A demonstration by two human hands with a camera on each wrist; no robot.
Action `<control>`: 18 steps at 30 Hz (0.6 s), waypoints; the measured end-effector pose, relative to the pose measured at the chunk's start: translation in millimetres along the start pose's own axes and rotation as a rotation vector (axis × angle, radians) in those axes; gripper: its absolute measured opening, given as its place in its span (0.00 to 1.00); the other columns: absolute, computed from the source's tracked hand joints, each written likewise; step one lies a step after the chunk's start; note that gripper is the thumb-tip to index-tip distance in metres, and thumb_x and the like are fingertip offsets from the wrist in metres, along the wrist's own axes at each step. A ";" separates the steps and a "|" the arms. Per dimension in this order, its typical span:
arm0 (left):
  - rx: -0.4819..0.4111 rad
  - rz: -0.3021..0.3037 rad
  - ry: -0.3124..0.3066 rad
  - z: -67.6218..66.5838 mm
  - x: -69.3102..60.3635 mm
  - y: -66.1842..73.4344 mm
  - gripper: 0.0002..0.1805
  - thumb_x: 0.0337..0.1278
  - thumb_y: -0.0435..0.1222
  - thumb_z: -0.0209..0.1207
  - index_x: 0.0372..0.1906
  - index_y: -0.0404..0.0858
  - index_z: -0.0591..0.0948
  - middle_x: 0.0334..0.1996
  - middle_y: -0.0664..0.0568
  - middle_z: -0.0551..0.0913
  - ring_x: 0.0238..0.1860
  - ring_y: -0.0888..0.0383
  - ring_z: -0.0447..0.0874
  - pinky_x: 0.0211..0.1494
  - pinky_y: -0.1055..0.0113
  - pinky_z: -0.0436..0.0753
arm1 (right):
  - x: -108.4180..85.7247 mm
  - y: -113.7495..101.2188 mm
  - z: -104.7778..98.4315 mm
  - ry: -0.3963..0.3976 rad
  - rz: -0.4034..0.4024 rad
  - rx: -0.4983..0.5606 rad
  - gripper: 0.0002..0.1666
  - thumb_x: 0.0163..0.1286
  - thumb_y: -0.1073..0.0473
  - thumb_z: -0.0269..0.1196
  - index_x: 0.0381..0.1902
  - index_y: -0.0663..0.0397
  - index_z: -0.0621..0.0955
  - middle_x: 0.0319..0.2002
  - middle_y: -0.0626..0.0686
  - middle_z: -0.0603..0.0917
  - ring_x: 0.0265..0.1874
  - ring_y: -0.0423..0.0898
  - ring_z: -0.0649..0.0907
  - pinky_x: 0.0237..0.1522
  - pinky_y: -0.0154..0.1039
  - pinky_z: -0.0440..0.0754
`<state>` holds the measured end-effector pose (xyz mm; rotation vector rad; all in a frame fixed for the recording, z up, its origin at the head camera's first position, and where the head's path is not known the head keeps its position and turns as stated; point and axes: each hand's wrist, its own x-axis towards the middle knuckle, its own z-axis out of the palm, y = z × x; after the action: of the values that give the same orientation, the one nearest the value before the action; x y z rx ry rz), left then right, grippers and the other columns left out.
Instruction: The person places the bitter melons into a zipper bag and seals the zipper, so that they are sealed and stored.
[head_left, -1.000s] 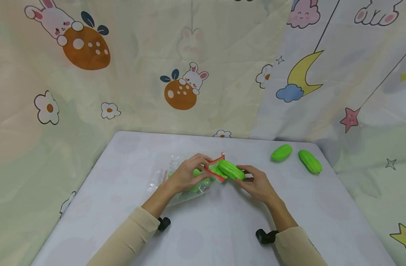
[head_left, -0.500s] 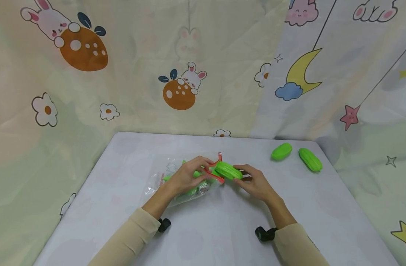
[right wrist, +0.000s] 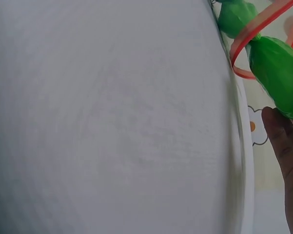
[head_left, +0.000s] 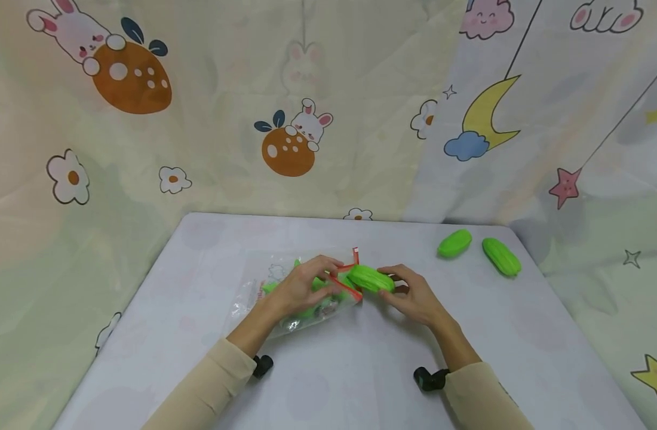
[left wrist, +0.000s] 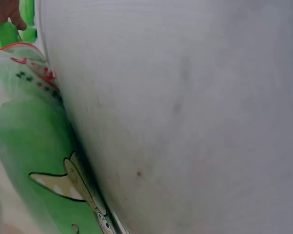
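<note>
Gripping a clear bag (head_left: 295, 324) near its mouth, the left hand (head_left: 304, 289) leans over it; the left wrist view alone shows a tan cartoon (left wrist: 56, 184) on the plastic. Rightward, at that mouth, the right hand (head_left: 416, 294) pinches a green cucumber (head_left: 371, 279); its wrist view shows the red rim (right wrist: 258, 24) looped open. Beyond it lie two loose cucumbers (head_left: 502, 257).

Left hand (head_left: 303, 285), right hand (head_left: 416, 297) near each other, fingers (head_left: 320, 264) bent (forearms (head_left: 255, 328) angled inward).
</note>
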<state>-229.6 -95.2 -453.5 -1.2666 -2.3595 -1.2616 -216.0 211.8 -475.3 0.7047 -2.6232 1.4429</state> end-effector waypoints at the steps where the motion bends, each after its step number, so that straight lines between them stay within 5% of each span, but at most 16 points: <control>1: 0.012 -0.014 -0.009 -0.4 -0.9 0.0 0.17 0.60 0.35 0.72 0.49 0.35 0.78 0.60 0.45 0.82 0.50 0.53 0.88 0.54 0.63 0.86 | -0.2 -5.5 -0.5 0.003 -0.002 0.003 0.27 0.64 0.69 0.71 0.62 0.63 0.79 0.56 0.63 0.82 0.52 0.62 0.82 0.48 0.58 0.86; 7: 0.069 -0.103 -0.052 -2.2 -7.0 -1.8 0.21 0.63 0.41 0.70 0.55 0.37 0.78 0.49 0.48 0.87 0.50 0.54 0.89 0.56 0.58 0.85 | -1.8 -32.5 -4.9 -0.010 0.021 0.008 0.25 0.65 0.70 0.70 0.60 0.66 0.80 0.55 0.63 0.83 0.50 0.61 0.83 0.48 0.55 0.87; 10: 0.075 -0.113 -0.052 -1.3 -7.6 -1.6 0.18 0.65 0.41 0.68 0.54 0.38 0.77 0.46 0.52 0.87 0.48 0.53 0.90 0.53 0.58 0.87 | -1.9 -23.3 -2.6 -0.010 0.031 0.002 0.24 0.66 0.69 0.69 0.59 0.65 0.81 0.54 0.62 0.84 0.49 0.60 0.83 0.46 0.52 0.87; 18: 0.062 0.039 0.019 8.5 3.8 5.8 0.11 0.65 0.31 0.67 0.47 0.39 0.77 0.39 0.57 0.84 0.43 0.61 0.87 0.48 0.62 0.87 | -5.2 5.4 -1.6 0.017 0.016 0.006 0.22 0.67 0.64 0.70 0.58 0.55 0.83 0.52 0.55 0.85 0.46 0.51 0.82 0.43 0.41 0.86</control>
<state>-225.7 -84.9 -453.5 -1.2702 -2.3297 -1.1749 -213.9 217.5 -480.1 0.6711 -2.6189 1.4556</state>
